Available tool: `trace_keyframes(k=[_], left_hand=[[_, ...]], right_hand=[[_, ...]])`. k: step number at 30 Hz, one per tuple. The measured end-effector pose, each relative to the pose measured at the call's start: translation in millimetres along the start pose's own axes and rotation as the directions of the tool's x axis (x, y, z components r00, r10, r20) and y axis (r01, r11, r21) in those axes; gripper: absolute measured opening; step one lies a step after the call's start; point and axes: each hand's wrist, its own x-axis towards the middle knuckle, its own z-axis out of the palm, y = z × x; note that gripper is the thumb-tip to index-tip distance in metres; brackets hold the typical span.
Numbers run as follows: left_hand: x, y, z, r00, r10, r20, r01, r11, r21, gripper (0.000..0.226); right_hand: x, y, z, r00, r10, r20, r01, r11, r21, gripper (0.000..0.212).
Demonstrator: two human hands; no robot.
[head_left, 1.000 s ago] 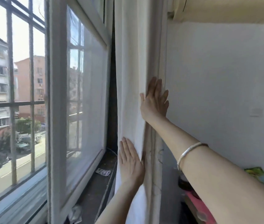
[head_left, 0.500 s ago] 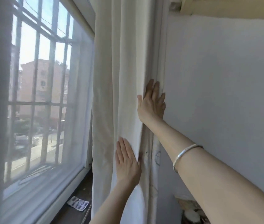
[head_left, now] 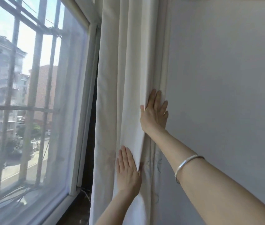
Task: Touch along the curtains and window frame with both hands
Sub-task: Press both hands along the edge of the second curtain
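Curtain (head_left: pixel 125 95) under both flat, fingers-extended hands (left (head_left: pixel 128 172) below right (head_left: pixel 154 114)), nothing gripped.

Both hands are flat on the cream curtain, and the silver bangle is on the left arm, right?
Not quite. The bangle is on the right arm, as the head view shows. Both the left hand and right hand do lie flat on the cream curtain.

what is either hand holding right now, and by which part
Nothing is gripped. The left hand and the right hand both lie flat, fingers extended, pressed on the curtain.
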Motion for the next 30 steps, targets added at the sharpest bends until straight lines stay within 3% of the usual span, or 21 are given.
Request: trace_keyframes(k=[11, 13, 17, 20, 22, 25, 30], left_hand=[[113, -43, 91, 0.998, 0.061, -0.025, -0.059, 0.995, 0.082, 0.062], [127, -43, 99, 0.990, 0.082, -0.118, -0.073, 0.994, 0.078, 0.062], [151, -40, 113, 0.993, 0.113, 0.037, -0.116, 0.990, 0.085, 0.058], [168, -39, 132, 0.992, 0.109, 0.066, -0.114, 0.991, 0.067, 0.075], [183, -37, 146, 0.992, 0.113, 0.047, -0.117, 0.990, 0.076, 0.077], [205, -40, 165, 0.993, 0.117, 0.008, -0.117, 0.993, -0.010, 0.062], [235, -36, 189, 0.989, 0.110, -0.098, -0.115, 0.992, -0.052, 0.075]], right_hand=[[89, 16, 110, 0.999, 0.000, -0.035, -0.001, 0.999, -0.042, 0.065], [103, 23, 128, 0.999, 0.001, -0.032, -0.003, 0.998, -0.055, 0.065], [131, 37, 163, 1.000, 0.013, -0.023, -0.014, 0.997, -0.080, 0.065], [151, 48, 183, 0.999, 0.018, -0.031, -0.021, 0.995, -0.096, 0.064], [162, 57, 195, 0.999, 0.011, -0.036, -0.014, 0.995, -0.098, 0.063], [166, 71, 217, 1.000, -0.010, -0.003, 0.009, 0.993, -0.119, 0.061], [180, 87, 239, 0.999, -0.020, 0.042, 0.026, 0.987, -0.161, 0.061]])
